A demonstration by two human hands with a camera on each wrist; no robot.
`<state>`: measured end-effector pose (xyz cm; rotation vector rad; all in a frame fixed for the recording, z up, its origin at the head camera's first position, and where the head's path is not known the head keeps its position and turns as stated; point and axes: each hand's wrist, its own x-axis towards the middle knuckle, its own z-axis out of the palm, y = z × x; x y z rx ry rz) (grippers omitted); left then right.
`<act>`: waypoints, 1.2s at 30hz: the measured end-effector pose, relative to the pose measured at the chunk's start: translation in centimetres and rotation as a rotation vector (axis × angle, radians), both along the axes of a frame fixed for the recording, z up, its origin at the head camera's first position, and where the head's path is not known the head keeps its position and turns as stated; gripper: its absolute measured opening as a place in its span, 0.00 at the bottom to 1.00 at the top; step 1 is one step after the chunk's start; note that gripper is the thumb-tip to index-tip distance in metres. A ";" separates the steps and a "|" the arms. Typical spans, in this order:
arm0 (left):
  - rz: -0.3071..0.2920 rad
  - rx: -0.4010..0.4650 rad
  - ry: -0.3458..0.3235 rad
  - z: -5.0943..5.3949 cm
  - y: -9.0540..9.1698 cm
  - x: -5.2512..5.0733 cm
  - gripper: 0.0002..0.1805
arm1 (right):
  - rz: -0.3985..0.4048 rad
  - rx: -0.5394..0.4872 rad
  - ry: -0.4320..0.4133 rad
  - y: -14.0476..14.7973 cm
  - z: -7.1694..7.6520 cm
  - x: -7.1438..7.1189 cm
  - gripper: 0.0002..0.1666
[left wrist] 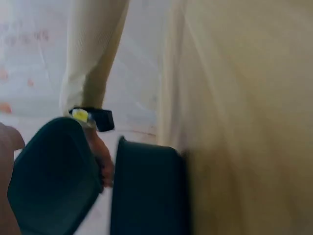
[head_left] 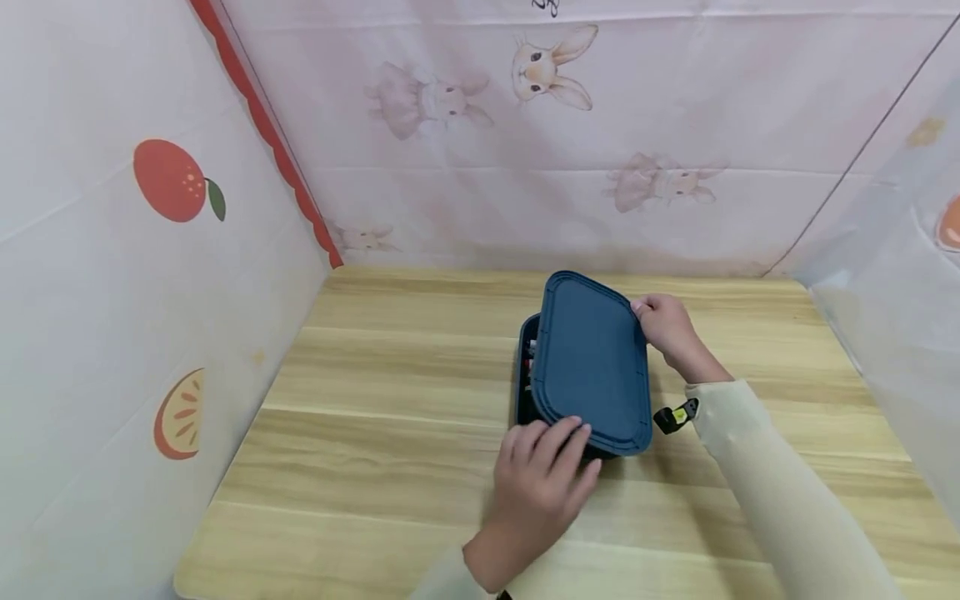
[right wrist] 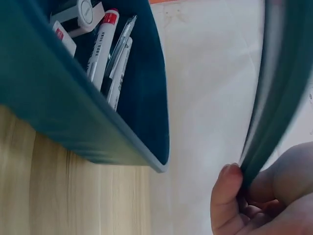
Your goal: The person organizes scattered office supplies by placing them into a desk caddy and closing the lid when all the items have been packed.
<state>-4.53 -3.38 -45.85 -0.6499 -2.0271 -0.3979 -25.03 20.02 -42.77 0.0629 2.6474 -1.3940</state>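
Note:
A dark teal lid (head_left: pixel 592 358) is tilted above a matching storage box (head_left: pixel 527 408), with a gap along the left side. My right hand (head_left: pixel 667 329) pinches the lid's far right edge between thumb and fingers; the right wrist view shows this pinch (right wrist: pixel 264 196) clearly. My left hand (head_left: pixel 543 479) is at the near side of the lid, fingers extended and touching its near edge, thumb low by the box. Inside the box lie a white marker (right wrist: pixel 103 46) with a red end, slim pens (right wrist: pixel 120 73) and small white items (right wrist: pixel 78 19). Its remaining contents are hidden.
The box stands on a light wood-grain table (head_left: pixel 375 417), right of its middle. A pink rabbit-print cloth (head_left: pixel 480 208) hangs behind the table, and white fruit-print cloth (head_left: pixel 90 292) lines the left side. A black strap (head_left: pixel 675 415) sits at the right wrist.

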 end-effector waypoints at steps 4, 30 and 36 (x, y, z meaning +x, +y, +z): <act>0.017 -0.024 0.094 0.8 1.7 -0.4 0.17 | -0.040 0.013 0.040 0.2 0.3 0.2 0.22; 0.083 -0.250 -0.061 -1.6 4.5 -2.8 0.08 | -0.029 -0.016 0.059 0.3 0.1 0.7 0.22; 0.091 -0.227 -0.029 -1.7 4.5 -3.0 0.06 | -0.039 -0.046 0.043 0.3 0.4 0.7 0.22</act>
